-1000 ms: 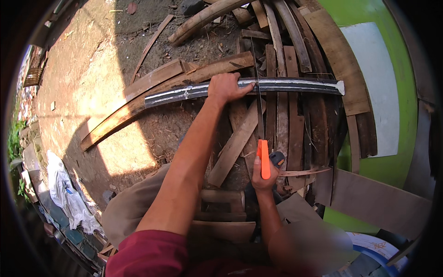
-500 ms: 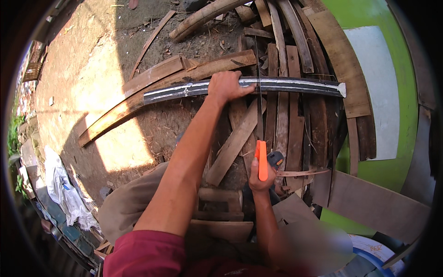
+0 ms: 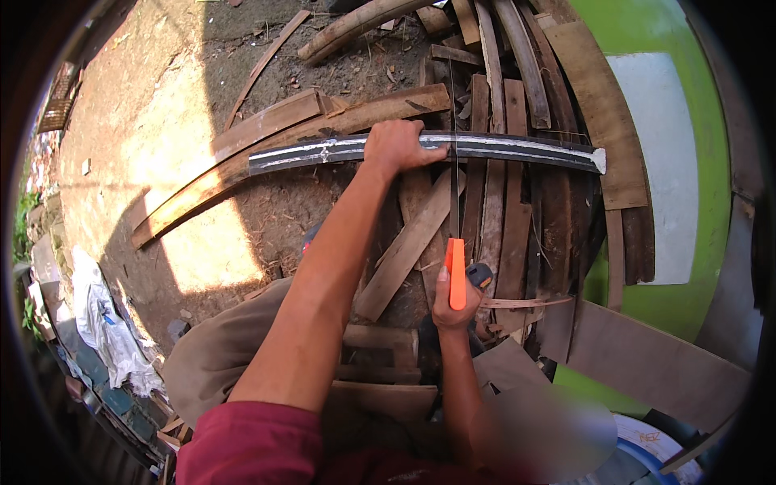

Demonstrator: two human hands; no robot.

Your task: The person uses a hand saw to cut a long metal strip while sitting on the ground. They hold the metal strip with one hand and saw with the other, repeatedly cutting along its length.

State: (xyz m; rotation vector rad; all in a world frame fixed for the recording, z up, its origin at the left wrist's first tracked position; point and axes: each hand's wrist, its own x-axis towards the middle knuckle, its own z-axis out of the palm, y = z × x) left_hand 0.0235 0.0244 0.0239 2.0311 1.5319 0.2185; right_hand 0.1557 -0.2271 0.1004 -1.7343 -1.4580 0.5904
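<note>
A long dark strip of wood with white stripes (image 3: pixel 517 149) lies crosswise over other timber. My left hand (image 3: pixel 396 145) is closed around it near its middle, thumb pointing right along the strip. Just right of that thumb, the thin blade of a handsaw (image 3: pixel 457 275) crosses the strip, pointing away from me. The fingers of my right hand (image 3: pixel 454 314) are wrapped around the saw's orange handle. How deep the blade sits in the wood I cannot tell.
Under the strip's left half lies a sunlit wooden beam (image 3: pixel 356 123). Loose boards (image 3: pixel 511 202) are piled beneath and right of the saw. A green panel (image 3: pixel 718 202) stands at the right. White plastic sheeting (image 3: pixel 113 331) lies at the left. A dark-and-grey tool end (image 3: pixel 480 276) shows beside my right hand.
The saw and my right hand have slid slightly forward, away from me. My left hand keeps its hold on the strip. The view has shifted a little.
</note>
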